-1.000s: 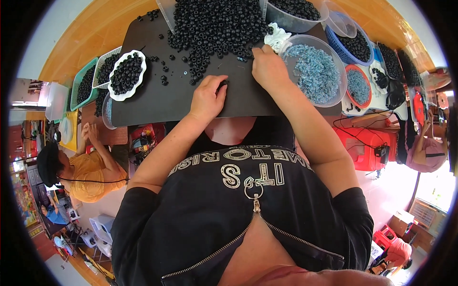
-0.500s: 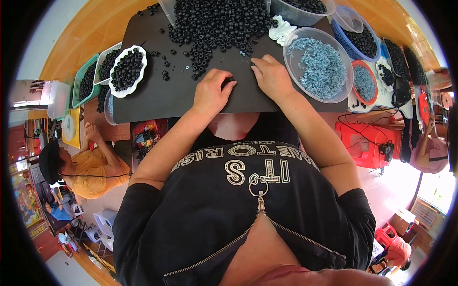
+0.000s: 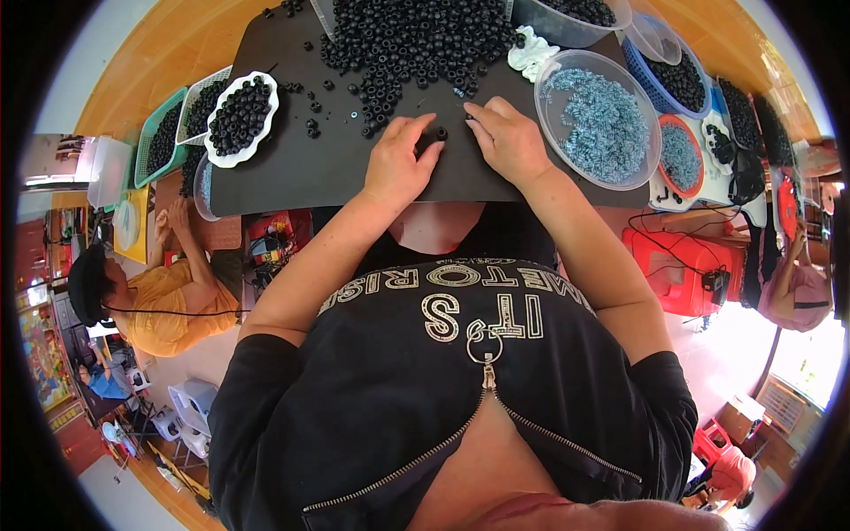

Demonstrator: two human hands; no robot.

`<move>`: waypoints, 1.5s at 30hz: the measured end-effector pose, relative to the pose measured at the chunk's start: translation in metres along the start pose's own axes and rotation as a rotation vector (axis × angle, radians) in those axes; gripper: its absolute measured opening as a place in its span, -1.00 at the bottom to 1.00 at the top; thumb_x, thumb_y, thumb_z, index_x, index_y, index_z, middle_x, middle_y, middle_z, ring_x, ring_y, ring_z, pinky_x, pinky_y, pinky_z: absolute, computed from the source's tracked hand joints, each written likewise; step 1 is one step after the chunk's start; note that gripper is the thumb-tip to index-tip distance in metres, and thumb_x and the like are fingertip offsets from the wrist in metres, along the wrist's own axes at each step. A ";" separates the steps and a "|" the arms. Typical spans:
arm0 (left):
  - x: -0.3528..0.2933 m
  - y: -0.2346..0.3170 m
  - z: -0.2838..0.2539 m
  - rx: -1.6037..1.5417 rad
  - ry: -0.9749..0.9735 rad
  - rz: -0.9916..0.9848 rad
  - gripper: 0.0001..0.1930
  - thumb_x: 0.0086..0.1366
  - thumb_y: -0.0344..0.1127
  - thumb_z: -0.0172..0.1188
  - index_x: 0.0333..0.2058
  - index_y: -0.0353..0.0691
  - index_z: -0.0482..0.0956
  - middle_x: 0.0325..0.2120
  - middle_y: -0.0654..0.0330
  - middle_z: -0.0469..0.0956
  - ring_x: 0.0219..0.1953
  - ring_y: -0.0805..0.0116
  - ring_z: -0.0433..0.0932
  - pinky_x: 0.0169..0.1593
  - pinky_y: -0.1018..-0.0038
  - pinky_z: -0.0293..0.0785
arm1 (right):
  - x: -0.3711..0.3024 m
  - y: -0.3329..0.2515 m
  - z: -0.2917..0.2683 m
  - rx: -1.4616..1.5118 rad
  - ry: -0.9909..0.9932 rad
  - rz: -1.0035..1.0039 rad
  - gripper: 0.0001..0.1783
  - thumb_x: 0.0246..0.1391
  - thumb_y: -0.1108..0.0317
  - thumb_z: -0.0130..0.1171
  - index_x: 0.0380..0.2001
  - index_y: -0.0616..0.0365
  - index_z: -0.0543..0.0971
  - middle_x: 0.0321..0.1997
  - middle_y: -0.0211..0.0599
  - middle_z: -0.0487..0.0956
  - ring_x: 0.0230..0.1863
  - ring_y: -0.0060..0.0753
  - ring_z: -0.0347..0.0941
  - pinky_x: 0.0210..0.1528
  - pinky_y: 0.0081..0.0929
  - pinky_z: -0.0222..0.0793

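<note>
My left hand (image 3: 400, 159) rests at the front of the dark tabletop (image 3: 292, 181), its thumb and index finger apart. A single black ring-shaped piece (image 3: 441, 134) with a hole lies just off those fingertips. Beside it, my right hand (image 3: 509, 146) has its thumb and index finger pinched together; a tiny dark bit shows at the tips, too small to name. Beyond both hands spreads a large heap of black pieces (image 3: 425, 44). One small light-blue piece (image 3: 459, 92) lies at the heap's near edge.
To the right stands a clear round tub (image 3: 547, 133) of light-blue pieces, with a crumpled white cloth (image 3: 531, 53) beyond it. A white scalloped dish (image 3: 226, 162) of black pieces sits at left. Baskets and a red bowl (image 3: 698, 181) flank the table. Another person (image 3: 168, 301) sits at left.
My left thumb and index finger have spread apart, and the black piece between them now shows on the table. My right hand keeps its pinch. The whole view has shifted slightly.
</note>
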State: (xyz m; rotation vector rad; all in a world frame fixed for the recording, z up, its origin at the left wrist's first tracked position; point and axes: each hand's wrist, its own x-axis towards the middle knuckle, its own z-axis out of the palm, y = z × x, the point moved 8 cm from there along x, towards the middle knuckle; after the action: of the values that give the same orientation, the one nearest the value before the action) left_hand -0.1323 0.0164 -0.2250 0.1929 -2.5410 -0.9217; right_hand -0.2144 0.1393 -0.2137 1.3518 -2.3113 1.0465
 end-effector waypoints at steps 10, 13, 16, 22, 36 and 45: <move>-0.003 0.002 0.030 -0.973 -0.201 -0.471 -0.72 0.15 -0.37 0.18 -0.16 -0.32 0.47 -0.48 0.33 0.50 -0.52 0.63 0.40 -0.46 0.69 0.33 | -0.007 -0.033 -0.006 0.135 0.072 -0.163 -0.73 -0.14 0.48 0.14 -0.26 0.19 0.51 -0.52 -0.31 0.37 -0.53 -0.28 0.41 -0.54 -0.43 0.37; -0.012 -0.005 0.035 -1.087 -0.248 -0.522 -0.76 0.19 -0.38 0.12 -0.15 -0.29 0.47 -0.50 0.33 0.48 -0.52 0.62 0.40 -0.45 0.71 0.32 | -0.012 -0.039 -0.003 0.200 0.032 -0.066 -0.72 -0.13 0.48 0.13 -0.25 0.20 0.50 -0.51 -0.29 0.38 -0.54 -0.25 0.41 -0.53 -0.41 0.38; -0.025 -0.014 0.046 -1.210 -0.314 -0.605 -0.77 0.20 -0.38 0.12 -0.17 -0.28 0.49 -0.52 0.34 0.49 -0.53 0.62 0.39 -0.45 0.72 0.32 | -0.019 -0.041 -0.002 0.277 -0.037 -0.009 -0.73 -0.09 0.47 0.10 -0.22 0.18 0.50 -0.52 -0.25 0.38 -0.53 -0.20 0.41 -0.50 -0.39 0.38; -0.024 -0.014 0.050 -1.250 -0.346 -0.663 -0.84 0.17 -0.41 0.14 -0.25 -0.28 0.50 -0.50 0.30 0.50 -0.51 0.60 0.42 -0.42 0.70 0.35 | -0.027 -0.022 -0.010 0.377 -0.055 0.150 -0.76 -0.05 0.53 0.03 -0.23 0.19 0.51 -0.50 -0.18 0.44 -0.48 -0.13 0.42 -0.43 -0.35 0.37; -0.023 -0.020 0.050 -1.358 -0.252 -0.657 -0.81 0.19 -0.51 0.06 -0.19 -0.33 0.45 -0.28 0.13 0.50 -0.25 0.41 0.50 -0.13 0.57 0.46 | -0.022 0.018 -0.004 -0.087 -0.069 0.242 -0.84 -0.08 0.45 0.11 -0.34 0.17 0.53 -0.40 -0.16 0.43 -0.42 -0.08 0.44 -0.38 -0.32 0.38; -0.022 -0.021 0.046 -1.411 -0.212 -0.686 -0.82 0.20 -0.45 0.08 -0.20 -0.32 0.45 -0.31 0.13 0.51 -0.32 0.44 0.49 -0.20 0.59 0.45 | -0.017 -0.001 -0.015 0.094 0.051 0.182 -0.87 -0.05 0.55 0.04 -0.36 0.23 0.50 -0.43 -0.19 0.48 -0.43 -0.21 0.48 -0.39 -0.42 0.40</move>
State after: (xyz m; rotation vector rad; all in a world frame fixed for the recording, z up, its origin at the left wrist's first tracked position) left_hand -0.1327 0.0325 -0.2774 0.5123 -1.3528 -2.7773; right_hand -0.2066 0.1606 -0.2118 1.1481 -2.4106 1.2438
